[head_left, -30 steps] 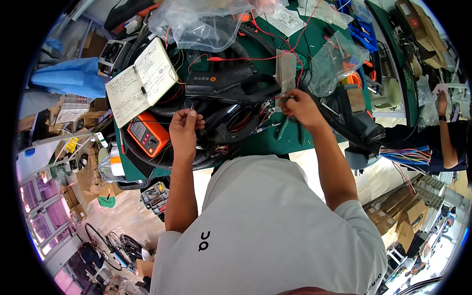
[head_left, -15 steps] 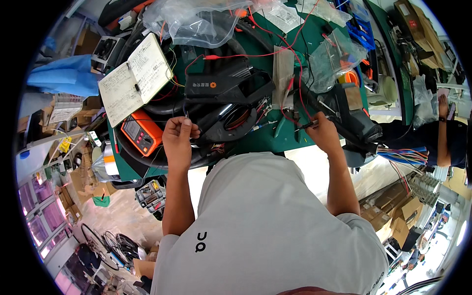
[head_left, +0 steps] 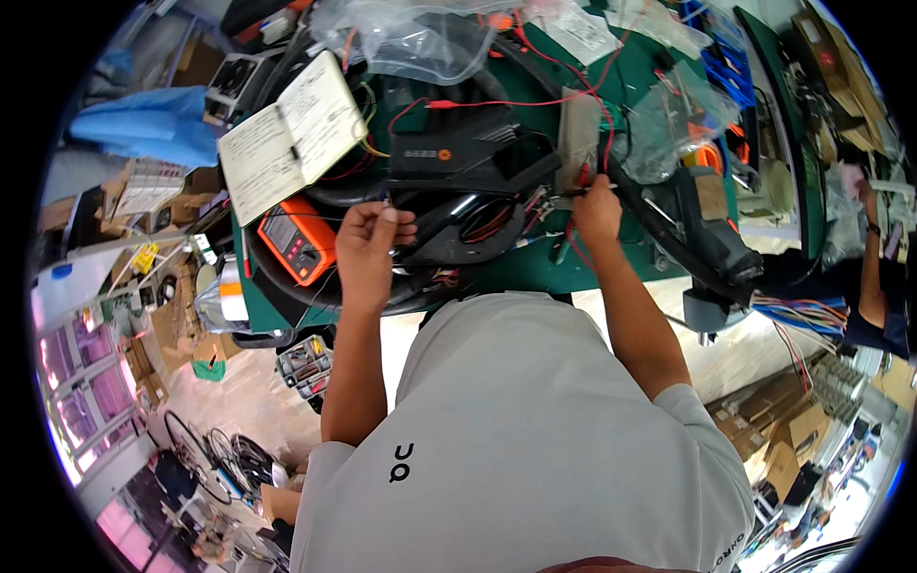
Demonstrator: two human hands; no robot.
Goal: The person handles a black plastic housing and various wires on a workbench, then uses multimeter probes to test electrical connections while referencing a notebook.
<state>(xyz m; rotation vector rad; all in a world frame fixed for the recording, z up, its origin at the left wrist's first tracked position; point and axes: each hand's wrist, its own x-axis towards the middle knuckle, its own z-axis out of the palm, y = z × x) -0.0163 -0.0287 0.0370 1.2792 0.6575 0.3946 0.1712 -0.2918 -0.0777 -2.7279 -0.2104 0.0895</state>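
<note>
My left hand (head_left: 371, 246) is closed, thumb against forefinger, on a thin wire whose small end (head_left: 387, 201) shows above the fingertips. Just beyond it lies a black plastic housing (head_left: 420, 164) with an orange mark, and below that a black curved handle part (head_left: 478, 250) with coloured wires in its opening. My right hand (head_left: 596, 212) is closed around a thin dark pen-like tool (head_left: 571, 194), whose exact kind is hard to make out. It is beside a red probe (head_left: 585, 174) on a clear bag. An orange multimeter (head_left: 297, 241) lies left of my left hand.
An open notebook (head_left: 291, 143) leans at the left over thick black cables. Red test leads (head_left: 497, 102) cross the green table (head_left: 544, 272). Plastic bags (head_left: 411, 43) lie at the back, and a black connector (head_left: 712, 229) at the right. Another person's arm (head_left: 871, 258) is far right.
My right hand has moved left and away from me, with the dark tool still in it, toward the red probe. My left hand keeps its pinch near the black housing. The whole view has shifted slightly.
</note>
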